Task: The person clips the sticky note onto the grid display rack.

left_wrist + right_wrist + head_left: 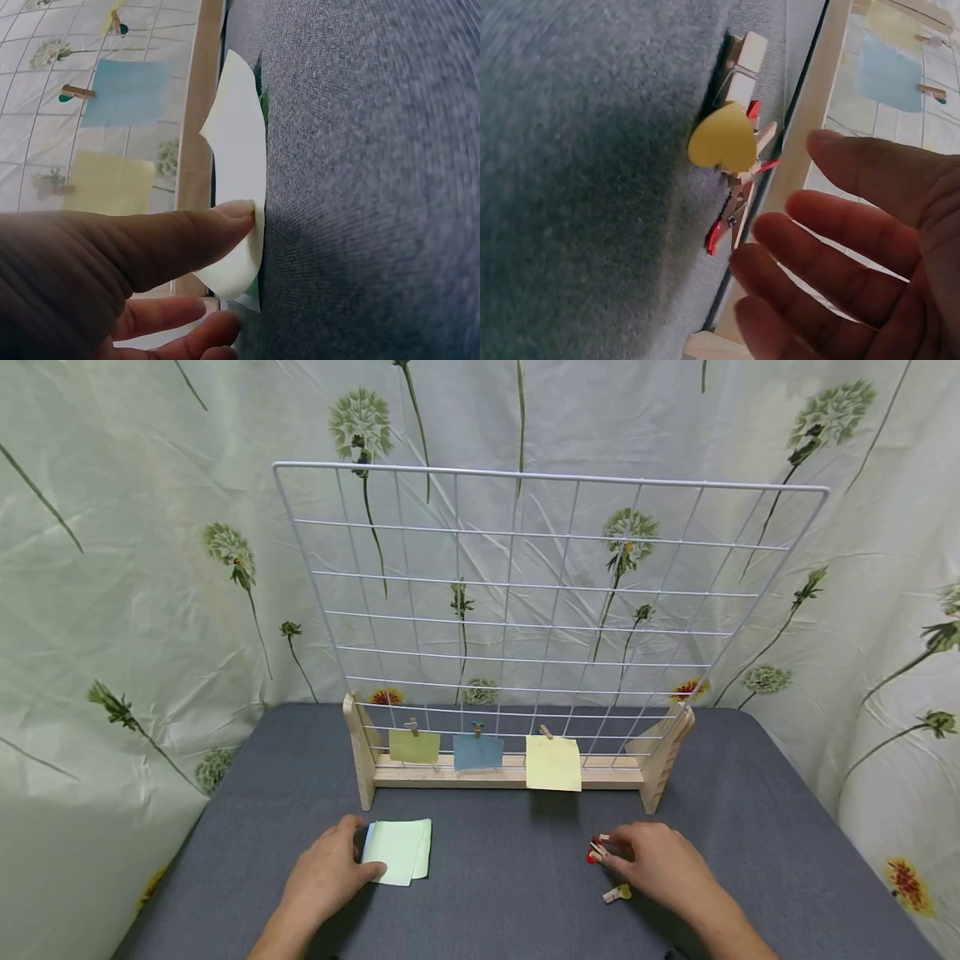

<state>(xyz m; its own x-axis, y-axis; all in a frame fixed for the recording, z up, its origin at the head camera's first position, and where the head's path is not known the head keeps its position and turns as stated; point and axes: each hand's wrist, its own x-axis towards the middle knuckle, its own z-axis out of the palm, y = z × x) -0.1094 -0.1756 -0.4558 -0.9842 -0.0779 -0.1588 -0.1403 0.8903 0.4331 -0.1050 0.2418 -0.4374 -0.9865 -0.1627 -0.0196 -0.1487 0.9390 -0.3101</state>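
The small stack of pale green paper notes (401,850) lies flat on the grey bench (510,893), just in front of the wooden-footed wire grid (540,602). The left hand (326,877) rests on its near-left corner, and in the left wrist view the thumb (202,236) presses down on the top sheet (236,195) while its free edge curls up off the cloth. These sheets look thin, light and floppy — likely to slide over one another and crease easily, so a light pinch at a lifted corner seems the safest hold. To the right, a little cluster of wooden clothespins (600,850) with red and pale trim lies on the bench; one carries a yellow heart (722,139). The right hand (660,864) hovers over them with fingers (832,240) spread and relaxed, gripping nothing — a separate pin (617,893) lies just beside it. Three notes already hang clipped along the grid's bottom wires: olive (413,746), blue (477,752) and pale yellow (553,763).
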